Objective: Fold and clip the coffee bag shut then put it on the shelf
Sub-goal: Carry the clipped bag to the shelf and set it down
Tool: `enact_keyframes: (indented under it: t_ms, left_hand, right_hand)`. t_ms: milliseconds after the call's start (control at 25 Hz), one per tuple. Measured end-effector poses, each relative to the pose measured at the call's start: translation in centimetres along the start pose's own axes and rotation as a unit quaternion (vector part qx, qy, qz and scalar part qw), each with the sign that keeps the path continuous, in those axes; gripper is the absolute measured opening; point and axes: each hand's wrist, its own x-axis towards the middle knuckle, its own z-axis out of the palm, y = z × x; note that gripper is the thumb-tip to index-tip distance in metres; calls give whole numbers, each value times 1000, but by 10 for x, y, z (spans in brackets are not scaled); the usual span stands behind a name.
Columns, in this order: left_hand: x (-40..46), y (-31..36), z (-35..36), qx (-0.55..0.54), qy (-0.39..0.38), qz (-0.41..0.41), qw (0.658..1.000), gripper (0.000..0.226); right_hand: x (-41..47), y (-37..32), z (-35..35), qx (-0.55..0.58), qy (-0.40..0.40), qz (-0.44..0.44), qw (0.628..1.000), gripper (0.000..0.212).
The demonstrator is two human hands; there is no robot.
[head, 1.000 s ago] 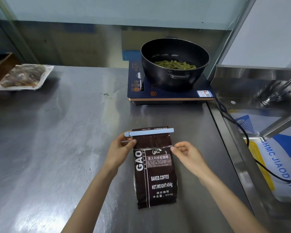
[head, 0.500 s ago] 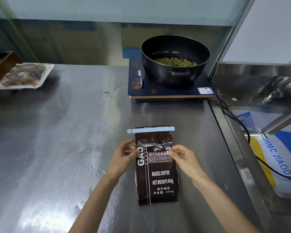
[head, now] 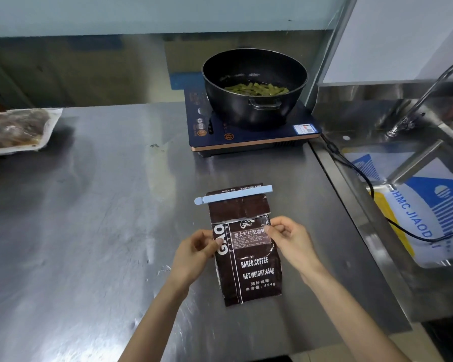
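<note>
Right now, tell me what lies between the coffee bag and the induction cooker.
Nothing: the head view shows bare steel counter between coffee bag and induction cooker.

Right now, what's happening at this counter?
A person is working on a dark coffee bag lying flat on the steel counter. A light blue clip sits across its top end. The left hand and right hand pinch the bag's two side edges just below the fold. It is not shelved yet.
</note>
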Motion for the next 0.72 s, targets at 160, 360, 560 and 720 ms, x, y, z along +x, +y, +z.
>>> enact_keyframes:
  t_ms: [160, 360, 560, 720]
  left_hand:
    - [0, 10, -2, 8, -26, 29, 999, 13]
    - [-3, 31, 11, 15, -61, 66, 996, 5]
    - [-18, 47, 40, 34, -84, 94, 991, 5]
    - [-34, 50, 76, 49, -111, 120, 985, 9]
  right_hand:
    - [-13, -6, -1, 3, 73, -16, 997, 8]
    - [-32, -12, -15, 48, 164, -38, 985, 25]
    - [-57, -9, -44, 65, 220, -52, 972, 24]
    - [-89, 0, -79, 62, 251, -68, 964, 23]
